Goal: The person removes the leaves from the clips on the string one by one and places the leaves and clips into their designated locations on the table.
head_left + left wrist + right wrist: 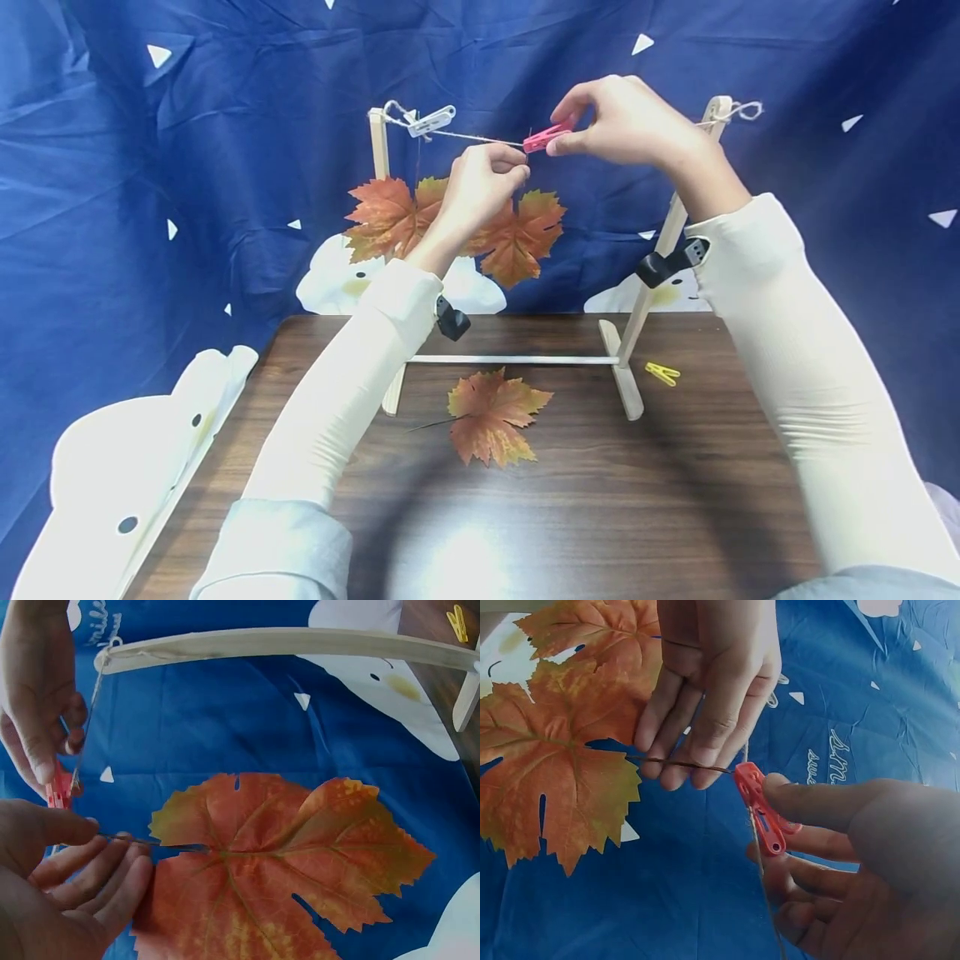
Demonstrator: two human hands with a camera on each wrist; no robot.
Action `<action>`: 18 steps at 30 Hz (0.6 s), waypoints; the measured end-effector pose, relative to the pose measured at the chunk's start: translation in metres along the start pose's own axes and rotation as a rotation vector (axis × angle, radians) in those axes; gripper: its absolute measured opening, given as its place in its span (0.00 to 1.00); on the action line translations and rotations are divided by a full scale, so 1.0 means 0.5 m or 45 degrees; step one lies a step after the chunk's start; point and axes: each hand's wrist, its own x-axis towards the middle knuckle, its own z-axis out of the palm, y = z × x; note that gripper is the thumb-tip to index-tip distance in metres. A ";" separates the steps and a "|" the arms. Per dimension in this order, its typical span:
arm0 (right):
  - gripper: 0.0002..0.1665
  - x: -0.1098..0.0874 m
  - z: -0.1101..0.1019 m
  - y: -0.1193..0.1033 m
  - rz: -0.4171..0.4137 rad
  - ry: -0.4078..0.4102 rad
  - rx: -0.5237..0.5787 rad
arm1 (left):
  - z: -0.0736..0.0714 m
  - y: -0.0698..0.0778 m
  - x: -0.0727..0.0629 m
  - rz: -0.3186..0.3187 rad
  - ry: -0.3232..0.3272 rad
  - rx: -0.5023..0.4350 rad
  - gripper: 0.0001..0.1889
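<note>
Both hands (555, 154) meet at the pink peg (546, 138).

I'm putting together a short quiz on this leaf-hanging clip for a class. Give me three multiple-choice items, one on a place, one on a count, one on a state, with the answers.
1. Where does the yellow clothespin lie?
A. on the string
B. on the table by the frame's foot
C. in the left hand

2. How many maple leaves show in the head view?
A. one
B. two
C. three

3. What grips the pink clothespin?
A. the right hand
B. the left hand
C. nothing

Answers: 1 B, it rests on the table beside the wooden frame. 2 C, two hang and one lies flat. 3 A, its fingers pinch it at the string.
</note>
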 end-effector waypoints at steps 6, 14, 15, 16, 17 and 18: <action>0.30 0.000 0.007 -0.005 0.001 0.043 -0.005 | 0.003 0.001 -0.006 0.032 0.029 -0.145 0.07; 0.31 -0.003 0.009 -0.011 0.065 0.078 0.009 | 0.000 0.003 -0.007 0.016 0.035 -0.180 0.07; 0.31 -0.004 0.009 -0.014 0.075 0.080 0.015 | 0.000 0.003 -0.007 0.012 0.037 -0.183 0.07; 0.31 -0.004 0.010 -0.016 0.086 0.082 0.020 | -0.001 0.003 -0.007 0.009 0.039 -0.187 0.07; 0.31 -0.004 0.011 -0.019 0.097 0.085 0.026 | -0.001 0.003 -0.007 0.012 0.041 -0.192 0.07; 0.31 -0.005 0.012 -0.021 0.106 0.089 0.032 | -0.001 0.002 -0.007 0.016 0.044 -0.197 0.06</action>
